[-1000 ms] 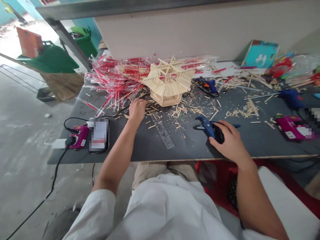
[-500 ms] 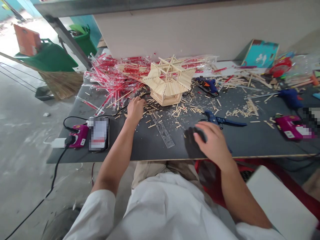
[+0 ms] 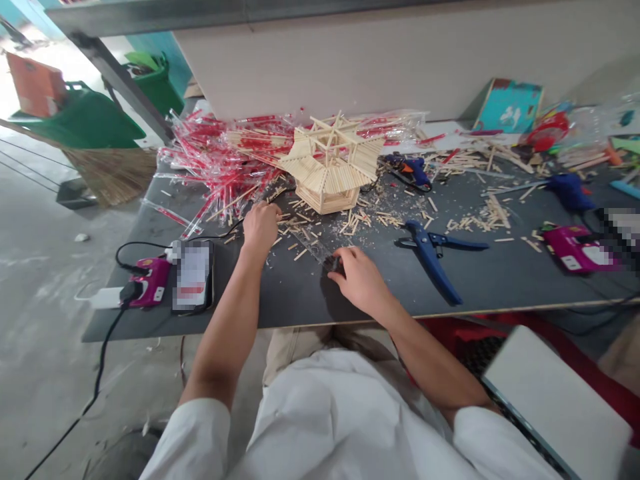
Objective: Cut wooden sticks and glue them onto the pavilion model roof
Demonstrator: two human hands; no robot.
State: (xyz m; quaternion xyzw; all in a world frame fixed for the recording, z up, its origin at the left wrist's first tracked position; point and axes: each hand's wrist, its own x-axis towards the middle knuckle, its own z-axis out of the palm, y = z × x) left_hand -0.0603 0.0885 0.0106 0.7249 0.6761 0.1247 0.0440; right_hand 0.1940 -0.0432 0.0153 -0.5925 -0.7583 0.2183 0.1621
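Observation:
My left hand (image 3: 261, 227) rests on the table left of a small pavilion-like wooden stick model (image 3: 330, 167). Its fingers are curled down among stick scraps, and I cannot make out what they hold. My right hand (image 3: 363, 280) is over the near end of a clear plastic ruler (image 3: 311, 243), thumb and fingers closed about its edges, with dark shadow between them. A blue ratchet cutter (image 3: 435, 263) lies to the right of that hand, its handles spread. Short cut sticks (image 3: 355, 221) are scattered in front of the model.
Red-and-clear plastic wrappers (image 3: 220, 153) pile up at back left. A phone (image 3: 194, 277) and a magenta power socket (image 3: 150, 283) sit at left. Blue glue guns (image 3: 415, 170) lie behind, and a second magenta socket (image 3: 575, 249) at right. Cords run across the table's left side.
My right hand has moved left from beside the cutter onto the ruler's near end, uncovering the cutter. My left hand stays beside the model. The view has shifted slightly.

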